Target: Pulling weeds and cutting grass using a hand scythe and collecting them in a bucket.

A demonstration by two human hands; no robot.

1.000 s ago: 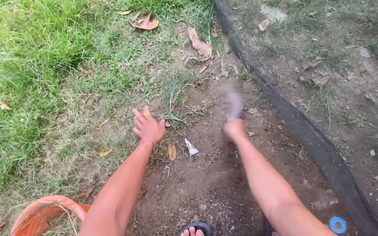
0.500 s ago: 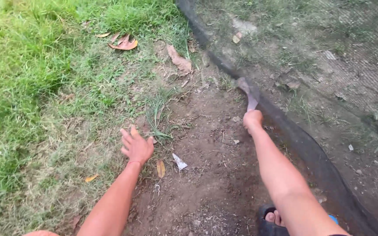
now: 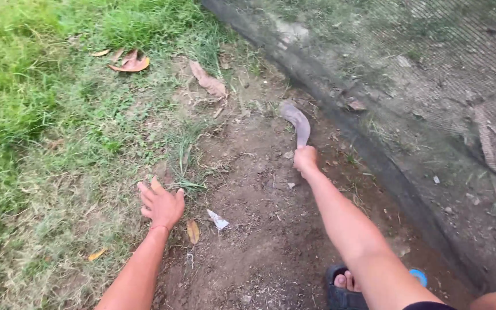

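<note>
A black mesh barrier runs diagonally to the right of both hands; its folded lower edge lies on the ground just beyond the right hand. Green grass covers the area left of and beyond the left hand, thinning to dry turf under it. A bare soil strip lies between the two arms and gives open room between grass and barrier.

Dry leaves lie beyond the left hand; one small leaf and a white scrap lie just right of its wrist. A dark sandal shows beside the right forearm.

The right hand is clenched around the handle of a curved blade, which points away toward the barrier edge. The left hand is released, fingers spread, over the dry turf beside a grass tuft; contact cannot be determined.
</note>
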